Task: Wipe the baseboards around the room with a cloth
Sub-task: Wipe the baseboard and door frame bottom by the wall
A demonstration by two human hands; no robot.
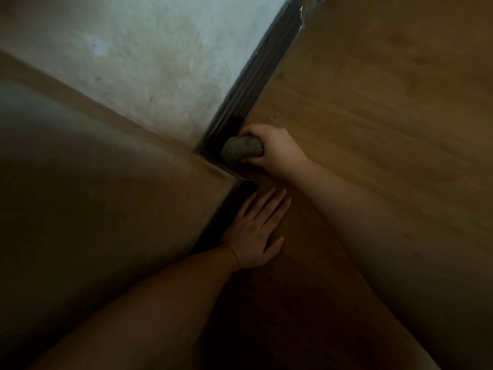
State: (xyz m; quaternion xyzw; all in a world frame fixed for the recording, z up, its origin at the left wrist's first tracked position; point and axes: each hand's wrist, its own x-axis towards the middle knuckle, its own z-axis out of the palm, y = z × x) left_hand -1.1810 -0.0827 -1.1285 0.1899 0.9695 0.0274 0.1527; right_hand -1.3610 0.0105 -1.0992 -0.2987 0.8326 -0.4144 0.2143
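Grey cloth point(241, 150): bunched into a rounded wad, gripped in the right hand point(269, 148) and pressed against the dark baseboard point(248, 84) right at the inner corner of the room.
Right hand: fingers and thumb curled round the wad, knuckles turned up toward the camera, forearm running back toward the lower right edge of view.
Left hand point(256, 231): laid flat, palm down, on the wooden floor point(386, 102); fingers straight and slightly spread, tips pointing toward the corner, holding nothing.
Left-hand position: just beside the second stretch of baseboard point(229, 206), little-finger side close against it; actual contact with the strip impossible to tell in the dim light.
Dark baseboard: narrow ribbed strip along the foot of the pale wall point(149, 62), running from the upper right down to the corner.
Second stretch of baseboard: mostly in shadow, running from the corner toward the bottom of view along the foot of a brown panel point(106, 196).
Pale wall: rough, whitish plaster, brightest part of the scene.
Brown panel: smooth, dim and blurred; door or wall face not distinguishable.
Wooden floor: warm brown boards filling the right side, darker in the shadow between the two forearms.
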